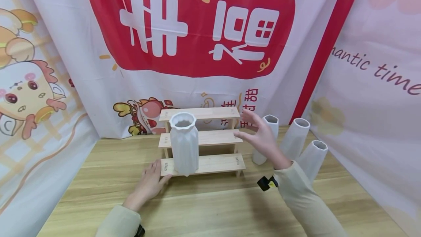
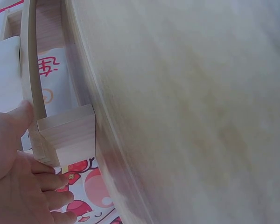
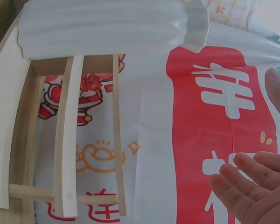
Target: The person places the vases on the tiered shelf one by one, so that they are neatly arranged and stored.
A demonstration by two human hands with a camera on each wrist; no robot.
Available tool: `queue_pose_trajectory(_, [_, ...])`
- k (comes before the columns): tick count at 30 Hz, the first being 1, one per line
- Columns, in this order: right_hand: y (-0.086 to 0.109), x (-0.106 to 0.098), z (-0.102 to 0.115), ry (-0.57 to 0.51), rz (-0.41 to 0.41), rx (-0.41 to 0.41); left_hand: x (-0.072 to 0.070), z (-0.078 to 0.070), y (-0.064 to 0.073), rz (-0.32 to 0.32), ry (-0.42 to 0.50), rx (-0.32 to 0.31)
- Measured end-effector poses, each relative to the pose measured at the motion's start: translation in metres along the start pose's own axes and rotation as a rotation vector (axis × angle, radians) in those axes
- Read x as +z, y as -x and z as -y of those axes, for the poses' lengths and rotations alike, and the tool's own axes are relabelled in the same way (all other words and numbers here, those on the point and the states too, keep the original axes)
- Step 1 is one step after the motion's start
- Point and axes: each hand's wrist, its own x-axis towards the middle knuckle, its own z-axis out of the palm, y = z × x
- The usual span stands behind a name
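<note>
A three-step wooden display stand (image 1: 217,162) stands on the table, with a white fluted vase (image 1: 185,149) upright on the left part of its lowest step. My left hand (image 1: 151,180) holds the left corner of that step. In the left wrist view the thumb of my left hand (image 2: 18,163) lies against the board's edge, with its fingers by the end. Off the stand's right side, my right hand (image 1: 263,136) is raised with fingers apart and nothing between them. The right wrist view shows the right hand (image 3: 256,191) apart from the vase (image 3: 112,28).
Three more white vases stand at the right: a rear one (image 1: 271,119) partly behind my right hand, a middle one (image 1: 294,140) and a front one (image 1: 314,158) partly behind my sleeve. Printed cloth (image 1: 197,87) hangs behind and on both sides of the wooden table (image 1: 210,211).
</note>
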Motion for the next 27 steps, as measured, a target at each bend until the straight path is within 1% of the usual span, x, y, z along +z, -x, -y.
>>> queue_pose_trajectory(8, [0.008, -0.014, -0.008, -0.009, -0.041, 0.059, 0.001, 0.002, -0.001, 0.012, -0.003, -0.008])
queue_pose_trajectory(14, [0.014, -0.028, -0.01, 0.015, -0.07, 0.063, 0.002, 0.002, 0.0, 0.015, -0.002, -0.011])
queue_pose_trajectory(19, [0.018, -0.04, -0.012, 0.056, -0.085, 0.06, 0.001, 0.001, 0.0, 0.002, -0.002, 0.0])
queue_pose_trajectory(23, [0.021, -0.051, -0.013, 0.089, -0.104, 0.075, 0.0, 0.0, 0.001, -0.008, -0.011, 0.008])
queue_pose_trajectory(27, [0.024, -0.061, -0.014, 0.094, -0.128, 0.069, -0.001, -0.001, 0.001, -0.012, -0.01, 0.009])
